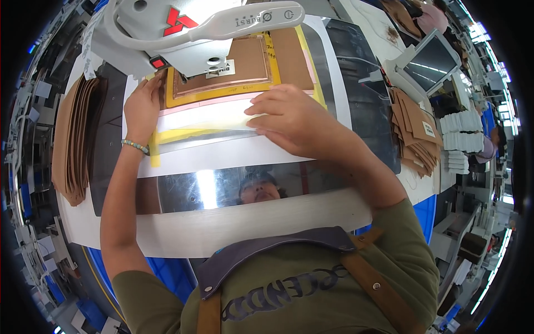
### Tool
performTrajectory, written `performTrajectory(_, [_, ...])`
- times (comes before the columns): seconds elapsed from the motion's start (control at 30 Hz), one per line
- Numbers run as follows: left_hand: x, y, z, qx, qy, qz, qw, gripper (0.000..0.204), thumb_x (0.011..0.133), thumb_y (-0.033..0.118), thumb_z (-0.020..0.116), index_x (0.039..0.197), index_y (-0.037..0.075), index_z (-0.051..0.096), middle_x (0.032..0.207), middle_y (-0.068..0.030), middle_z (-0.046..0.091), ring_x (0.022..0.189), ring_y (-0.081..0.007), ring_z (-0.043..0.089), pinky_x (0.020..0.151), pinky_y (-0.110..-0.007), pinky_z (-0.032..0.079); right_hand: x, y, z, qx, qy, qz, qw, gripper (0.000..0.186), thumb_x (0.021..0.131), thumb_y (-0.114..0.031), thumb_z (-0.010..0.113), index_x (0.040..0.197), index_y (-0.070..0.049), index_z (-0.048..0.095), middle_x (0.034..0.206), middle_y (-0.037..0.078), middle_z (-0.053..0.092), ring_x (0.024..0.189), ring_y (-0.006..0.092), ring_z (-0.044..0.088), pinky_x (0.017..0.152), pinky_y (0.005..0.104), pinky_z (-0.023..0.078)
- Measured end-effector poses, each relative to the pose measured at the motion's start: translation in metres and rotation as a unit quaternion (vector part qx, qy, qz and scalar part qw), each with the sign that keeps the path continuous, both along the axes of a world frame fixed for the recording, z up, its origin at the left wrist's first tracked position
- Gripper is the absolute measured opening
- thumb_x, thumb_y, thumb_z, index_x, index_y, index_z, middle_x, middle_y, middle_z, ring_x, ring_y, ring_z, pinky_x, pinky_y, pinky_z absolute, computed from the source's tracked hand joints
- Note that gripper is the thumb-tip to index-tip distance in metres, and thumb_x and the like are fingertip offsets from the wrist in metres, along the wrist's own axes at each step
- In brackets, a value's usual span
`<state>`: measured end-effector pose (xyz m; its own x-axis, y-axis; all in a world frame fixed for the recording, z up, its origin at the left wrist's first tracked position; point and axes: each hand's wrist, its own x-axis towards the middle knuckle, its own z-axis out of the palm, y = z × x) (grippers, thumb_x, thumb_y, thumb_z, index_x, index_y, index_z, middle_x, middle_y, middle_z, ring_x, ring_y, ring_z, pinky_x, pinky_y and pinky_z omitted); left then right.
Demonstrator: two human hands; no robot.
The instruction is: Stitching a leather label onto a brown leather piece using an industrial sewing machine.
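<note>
Fingers parted, pinch unclear: right hand (293,118) | grip unclear: left hand (143,108) | brown panel (250,55) inside yellow frame (222,94)

A factory workshop floor, probably for sewn goods.
A large white machine head (139,47) with a bent-neck lamp (250,22) stands over a pale worktable (261,222); a control screen (427,65) sits beside it. Brown cut pieces lie stacked at the left (71,145) and fanned out at the right (414,133). Farther off are piled white bundles (461,133), other people (432,21), crowded workstations and long strip lights (492,271) overhead.
</note>
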<state>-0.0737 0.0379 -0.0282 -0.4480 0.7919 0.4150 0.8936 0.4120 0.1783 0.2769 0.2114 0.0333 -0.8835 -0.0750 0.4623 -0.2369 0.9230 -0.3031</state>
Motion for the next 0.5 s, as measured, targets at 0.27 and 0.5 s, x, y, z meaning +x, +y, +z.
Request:
performTrajectory(0.27, [0.022, 0.038, -0.016, 0.134, -0.246, 0.011, 0.960, 0.033, 0.100, 0.032, 0.073, 0.112, 0.001, 0.075, 0.086, -0.0191, 0.076, 0.076, -0.0359, 0.074, 0.070, -0.043, 0.055, 0.005, 0.009, -0.021, -0.032, 0.016, -0.017, 0.999, 0.017, 0.095, -0.010, 0.074, 0.109, -0.005, 0.080, 0.115, 0.008, 0.079, 0.115, 0.0273, 0.069, 0.104, 0.0439, 0.049])
performTrajectory(0.5, [0.012, 0.044, -0.023, 0.141, -0.199, -0.060, 0.968, 0.026, 0.093, 0.018, 0.070, 0.105, -0.005, 0.070, 0.070, -0.0180, 0.064, 0.059, -0.0305, 0.056, 0.063, -0.040, 0.048, 0.000, 0.007, -0.024, -0.044, -0.012, -0.017, 0.999, 0.019, 0.096, -0.008, 0.075, 0.114, -0.005, 0.079, 0.118, 0.009, 0.079, 0.119, 0.0281, 0.068, 0.107, 0.0450, 0.049])
